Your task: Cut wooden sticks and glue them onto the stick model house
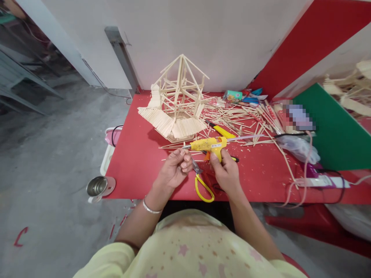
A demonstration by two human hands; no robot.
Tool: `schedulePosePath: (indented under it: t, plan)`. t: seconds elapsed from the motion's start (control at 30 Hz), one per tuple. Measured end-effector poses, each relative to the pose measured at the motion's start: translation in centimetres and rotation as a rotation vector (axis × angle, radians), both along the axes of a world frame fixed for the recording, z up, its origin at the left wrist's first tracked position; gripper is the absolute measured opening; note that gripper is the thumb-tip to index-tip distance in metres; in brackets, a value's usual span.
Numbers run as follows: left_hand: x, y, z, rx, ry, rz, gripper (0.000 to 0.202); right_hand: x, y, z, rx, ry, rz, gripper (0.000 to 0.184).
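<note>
My right hand (225, 170) is closed around the handle of a yellow glue gun (207, 144), its nozzle pointing left. A clear glue stick (246, 137) sticks out of the gun's back end. My left hand (177, 165) pinches a small piece of wooden stick (184, 145), held up right at the nozzle tip. Just beyond both hands stands a pagoda-like model (181, 96) built of thin wooden sticks, with an open frame on top and slatted eaves below. Yellow-handled scissors (203, 187) lie between my forearms, partly hidden. A yellow utility knife (222, 130) rests behind the glue gun.
Many loose wooden sticks (232, 116) litter the red table (133, 162). A metal mug (101, 186) stands at the front left corner. On the right are a power strip (321, 182) with cords, plastic bags (300, 148) and a green board (324, 127). A wall borders the back.
</note>
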State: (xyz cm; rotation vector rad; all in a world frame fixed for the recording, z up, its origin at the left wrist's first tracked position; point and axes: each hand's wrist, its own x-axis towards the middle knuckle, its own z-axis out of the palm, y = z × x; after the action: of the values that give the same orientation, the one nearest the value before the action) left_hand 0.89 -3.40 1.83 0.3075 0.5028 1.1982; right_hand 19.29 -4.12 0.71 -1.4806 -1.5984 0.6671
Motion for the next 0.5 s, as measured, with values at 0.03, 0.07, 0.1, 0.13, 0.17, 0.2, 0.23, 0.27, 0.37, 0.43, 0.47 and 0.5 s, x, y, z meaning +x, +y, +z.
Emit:
schedulePosePath:
  t: [0.03, 0.07, 0.1, 0.13, 0.17, 0.2, 0.23, 0.27, 0.37, 0.43, 0.47, 0.5]
  plan:
    - [0.0, 0.0, 0.1, -0.003, -0.009, -0.005, 0.022, 0.0, 0.0, 0.0, 0.000, 0.005, -0.008, 0.030]
    - [0.0, 0.0, 0.1, -0.010, -0.014, -0.009, 0.022, 0.0, 0.1, -0.1, 0.001, 0.008, -0.016, 0.030]
    - [0.0, 0.0, 0.1, -0.018, -0.014, -0.011, 0.022, 0.0, 0.1, -0.1, 0.000, 0.009, -0.020, 0.030]
    - [0.0, 0.0, 0.1, -0.025, -0.011, -0.009, 0.022, 0.0, 0.1, -0.2, -0.003, 0.009, -0.019, 0.030]
    - [0.0, 0.0, 0.1, -0.027, -0.004, -0.004, 0.022, 0.0, 0.1, -0.2, -0.007, 0.010, -0.014, 0.030]
    - [0.0, 0.0, 0.0, -0.025, 0.005, 0.003, 0.022, 0.0, 0.1, -0.2, -0.012, 0.010, -0.006, 0.030]
    - [0.0, 0.0, 0.0, -0.018, 0.014, 0.011, 0.023, 0.1, 0.0, -0.2, -0.017, 0.011, -0.001, 0.030]
    - [0.0, 0.0, -0.1, -0.009, 0.023, 0.018, 0.023, 0.1, 0.0, -0.2, -0.020, 0.011, 0.000, 0.029]
    - [0.1, 0.0, -0.5, 0.019, 0.068, 0.048, 0.026, 0.1, 0.0, -0.1, -0.006, 0.004, -0.018, 0.029]
    - [0.2, 0.0, -0.8, 0.031, 0.128, 0.089, 0.027, 0.1, 0.0, 0.1, 0.018, -0.016, -0.033, 0.028]
    - [0.2, 0.0, -0.9, 0.033, 0.167, 0.120, 0.026, 0.1, -0.1, 0.1, 0.028, -0.034, -0.040, 0.027]
    - [0.3, 0.0, -1.0, 0.032, 0.210, 0.155, 0.026, 0.1, -0.1, 0.1, 0.041, -0.056, -0.049, 0.027]
